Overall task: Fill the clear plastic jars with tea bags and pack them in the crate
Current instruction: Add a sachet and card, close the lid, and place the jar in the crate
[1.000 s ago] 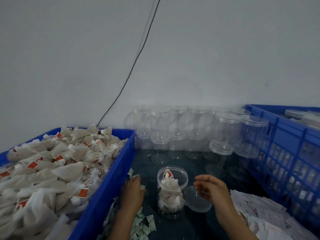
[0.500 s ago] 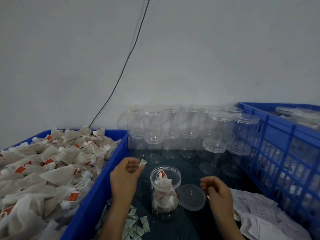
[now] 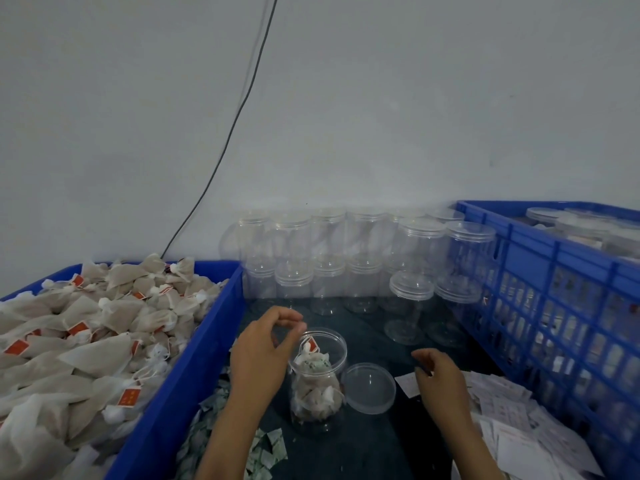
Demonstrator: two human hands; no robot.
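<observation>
Open jar (image 3: 317, 379) sits lower centre of frame, upright on the dark tabletop (image 3: 374, 448), long axis vertical, mouth up, roughly 2/3 full of tea bags w/ 1 red tag poking near the rim. My left hand (image 3: 259, 358) is right at it: fingertips (image 3: 294, 323) curled just over the rim's left edge, thumb and forefinger nearly pinched, but I can't tell if anything is between them, too small/blurred. Right hand (image 3: 440, 375) hovers lower right of centre, fingers loosely bent, nothing visibly held, just above a white paper slip (image 3: 407, 384). The lid (image 3: 369, 388) lies flat beside the jar, to its right, between jar and right hand, so I judge the right hand is the nearer one for capping; jar mouth is below and slightly right of the left fingertips. Outward: small greenish-white packets (image 3: 266, 452) scattered at bottom centre, a heap of white slips (image 3: 519, 431) bottom right. Left side of frame, blue bin (image 3: 180, 375) piled w/ tea bags (image 3: 86, 341). Back centre, 2 stacked rows of empty lidded jars (image 3: 329, 258) against the wall. Right edge, blue crate (image 3: 554, 306), lattice sides, some lidded jars already in it. Behind: plain grey wall, 1 black cable (image 3: 235, 126) running down to the bin corner.
</observation>
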